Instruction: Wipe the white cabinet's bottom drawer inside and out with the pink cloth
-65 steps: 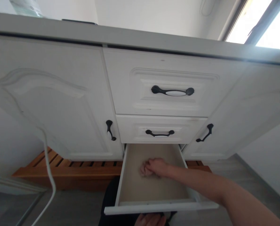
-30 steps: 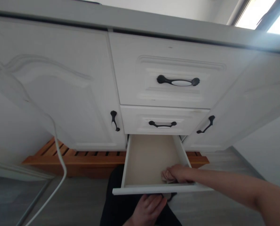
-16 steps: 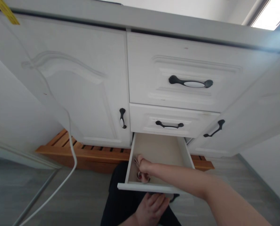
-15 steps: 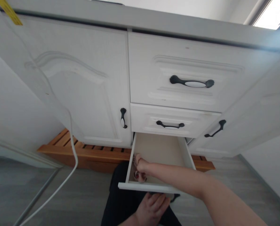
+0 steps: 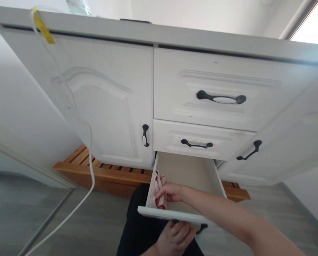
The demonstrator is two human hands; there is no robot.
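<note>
The lowest drawer (image 5: 185, 170) is pulled out. Inside it, against its left wall, is a folded pinkish-white cloth (image 5: 156, 185) with dark red bits along its edges. My right hand (image 5: 171, 192) reaches in from the right and pinches the cloth, with thumb and fingers closed on it. My left hand (image 5: 176, 236) is in front of the drawer with its fingers curled over the black drawer handle (image 5: 202, 228). Only the ends of that handle show; the fingers cover its middle.
Two shut drawers with black-and-white handles (image 5: 221, 97) are above the open one. Cupboard doors (image 5: 102, 117) flank them. A white cable (image 5: 91, 167) with a yellow tag hangs at the left. A slatted wooden platform (image 5: 105, 175) lies under the cabinet; my dark-clothed knee (image 5: 134, 217) is beside the drawer.
My right hand has shifted slightly right inside the drawer, and the cloth, mostly covered before, now shows as an upright folded piece. The view has tilted up a little. My left hand stays at the handle.
</note>
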